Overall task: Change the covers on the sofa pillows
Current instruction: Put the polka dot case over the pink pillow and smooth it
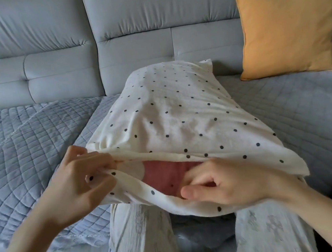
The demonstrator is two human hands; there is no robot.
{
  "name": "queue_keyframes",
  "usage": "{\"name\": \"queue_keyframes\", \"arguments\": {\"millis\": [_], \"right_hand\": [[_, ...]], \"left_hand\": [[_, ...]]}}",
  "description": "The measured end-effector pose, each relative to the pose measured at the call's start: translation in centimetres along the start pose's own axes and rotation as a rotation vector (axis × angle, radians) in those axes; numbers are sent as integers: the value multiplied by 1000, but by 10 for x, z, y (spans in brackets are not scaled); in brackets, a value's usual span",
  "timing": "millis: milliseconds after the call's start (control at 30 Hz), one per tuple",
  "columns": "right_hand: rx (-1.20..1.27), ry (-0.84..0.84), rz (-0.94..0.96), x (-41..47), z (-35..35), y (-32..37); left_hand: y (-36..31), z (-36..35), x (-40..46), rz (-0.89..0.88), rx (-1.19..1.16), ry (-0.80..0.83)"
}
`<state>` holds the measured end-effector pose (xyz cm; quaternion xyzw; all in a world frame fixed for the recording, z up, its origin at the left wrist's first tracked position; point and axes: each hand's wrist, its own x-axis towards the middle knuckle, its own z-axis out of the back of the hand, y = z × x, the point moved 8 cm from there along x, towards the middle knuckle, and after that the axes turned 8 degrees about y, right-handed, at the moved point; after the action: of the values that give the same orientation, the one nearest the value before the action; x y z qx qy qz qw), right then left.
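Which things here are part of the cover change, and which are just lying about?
In the job:
- dotted cover, open at the near end
- pink pillow showing inside it
- left hand pinching the cover's edge
- right hand at the opening

Lying about:
- orange pillow against the sofa back
- quilted throw

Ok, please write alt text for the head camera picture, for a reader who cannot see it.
A person's left hand pinches the open edge of a white polka-dot cover, while the right hand rests at the opening, where a pink pillow shows inside. The pillow lies on a grey sofa with a quilted throw; an orange pillow leans against the backrest.
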<state>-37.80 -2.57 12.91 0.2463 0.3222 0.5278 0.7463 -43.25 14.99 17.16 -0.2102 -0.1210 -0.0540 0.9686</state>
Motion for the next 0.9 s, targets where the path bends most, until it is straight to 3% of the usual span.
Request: {"name": "queue_keyframes", "arguments": {"millis": [100,200,267,367,500,567,733,800,900], "right_hand": [[-256,24,-256,-44,4,-36],[-423,-85,-439,-80,20,-69],[-467,-219,-435,-102,38,-75],[-497,-406,-388,-128,61,-74],[-830,-451,-330,-144,59,-64],[-830,-437,-302,-156,47,-65],[-626,-472,-267,-177,23,-81],[-631,-496,-257,-178,21,-89],[-628,-523,-263,-175,29,-103]], "left_hand": [[-17,-22,12,-30,26,151],[-49,-56,16,-119,132,325],[-78,-80,16,-241,203,377],[-121,-102,30,-358,289,277],[-174,-140,68,-529,328,247],[-191,-164,83,-598,360,297],[-188,-172,105,-530,57,473],[-185,-173,107,-536,117,451],[-198,-181,108,-561,319,287]]}}
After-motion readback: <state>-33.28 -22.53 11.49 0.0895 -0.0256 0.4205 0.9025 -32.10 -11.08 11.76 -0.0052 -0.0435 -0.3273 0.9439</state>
